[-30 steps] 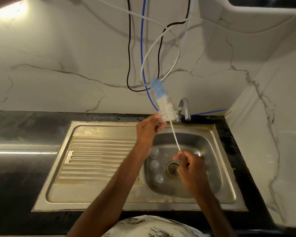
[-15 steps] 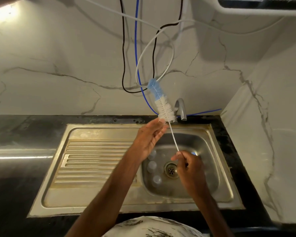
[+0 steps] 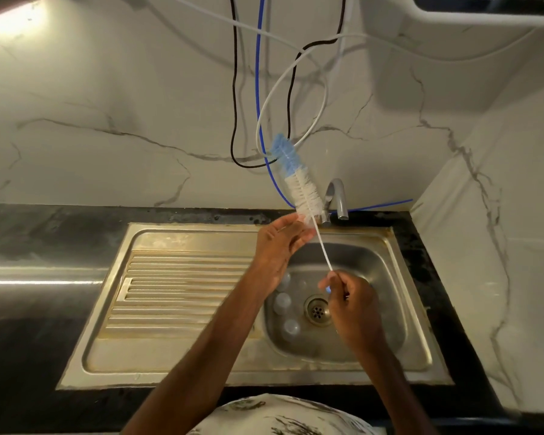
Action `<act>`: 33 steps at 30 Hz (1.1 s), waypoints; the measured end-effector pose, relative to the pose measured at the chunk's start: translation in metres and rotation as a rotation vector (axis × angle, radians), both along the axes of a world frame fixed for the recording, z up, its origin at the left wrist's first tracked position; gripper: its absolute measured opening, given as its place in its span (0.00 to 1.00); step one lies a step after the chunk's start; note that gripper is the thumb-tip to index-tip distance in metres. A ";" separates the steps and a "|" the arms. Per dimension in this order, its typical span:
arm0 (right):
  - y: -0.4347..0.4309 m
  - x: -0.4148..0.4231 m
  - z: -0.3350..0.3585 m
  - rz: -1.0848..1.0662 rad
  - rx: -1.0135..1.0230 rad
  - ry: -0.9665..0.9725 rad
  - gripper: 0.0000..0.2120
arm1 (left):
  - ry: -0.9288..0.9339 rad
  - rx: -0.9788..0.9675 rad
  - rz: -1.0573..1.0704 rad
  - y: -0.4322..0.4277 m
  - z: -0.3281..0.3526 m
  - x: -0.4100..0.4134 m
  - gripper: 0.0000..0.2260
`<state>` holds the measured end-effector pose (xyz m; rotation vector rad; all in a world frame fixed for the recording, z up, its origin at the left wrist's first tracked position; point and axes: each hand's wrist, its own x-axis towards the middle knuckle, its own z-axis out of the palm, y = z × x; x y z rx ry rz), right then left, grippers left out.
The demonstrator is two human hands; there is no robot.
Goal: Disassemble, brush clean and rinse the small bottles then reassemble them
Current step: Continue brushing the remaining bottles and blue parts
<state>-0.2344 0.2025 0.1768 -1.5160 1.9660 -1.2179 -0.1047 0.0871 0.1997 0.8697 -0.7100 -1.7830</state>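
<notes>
1. Now the right hand (image 3: 352, 309) pinches the brush (image 3: 302, 189) by its stem, bristles pointing to 11 o'clock.
2. Left hand (image 3: 280, 246), fingers nearly straight, touches the bristles.
3. Small bottles (image 3: 282, 301) lie in the sink (image 3: 170, 356), 9 o'clock from the drain (image 3: 318, 310).

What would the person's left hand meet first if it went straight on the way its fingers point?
The left hand points up and right, so it would first meet the white lower bristles of the brush, which it seems nearly to touch. The tap stands behind, though depth is unclear.
</notes>
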 end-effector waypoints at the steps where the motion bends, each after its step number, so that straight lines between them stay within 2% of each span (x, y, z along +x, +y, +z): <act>1: 0.002 0.000 -0.001 0.007 -0.016 0.010 0.11 | 0.002 0.000 0.054 -0.003 0.000 0.002 0.13; 4: 0.012 0.002 -0.007 0.048 0.004 0.034 0.12 | 0.019 0.065 0.240 -0.015 -0.003 0.013 0.09; 10: -0.002 -0.002 0.001 -0.022 0.024 -0.013 0.12 | -0.077 -0.049 0.121 0.005 -0.004 -0.004 0.12; 15: 0.016 0.004 -0.008 0.072 0.051 -0.004 0.13 | -0.061 -0.020 0.300 -0.020 -0.005 0.018 0.06; 18: 0.007 0.000 -0.004 0.012 0.047 -0.020 0.13 | -0.225 -0.102 0.180 -0.001 -0.011 0.005 0.07; 20: -0.001 -0.004 0.004 -0.029 0.045 -0.031 0.13 | -0.267 -0.135 0.110 0.009 -0.012 -0.006 0.09; 26: 0.003 0.000 -0.001 -0.020 0.032 0.012 0.11 | -0.086 0.052 0.070 -0.001 -0.006 0.002 0.13; 30: 0.001 -0.001 -0.002 -0.025 0.012 0.030 0.12 | 0.023 0.121 -0.007 0.004 -0.010 0.002 0.20; 33: 0.005 -0.002 -0.005 0.012 0.016 0.027 0.13 | 0.078 0.156 0.030 -0.004 -0.011 0.013 0.21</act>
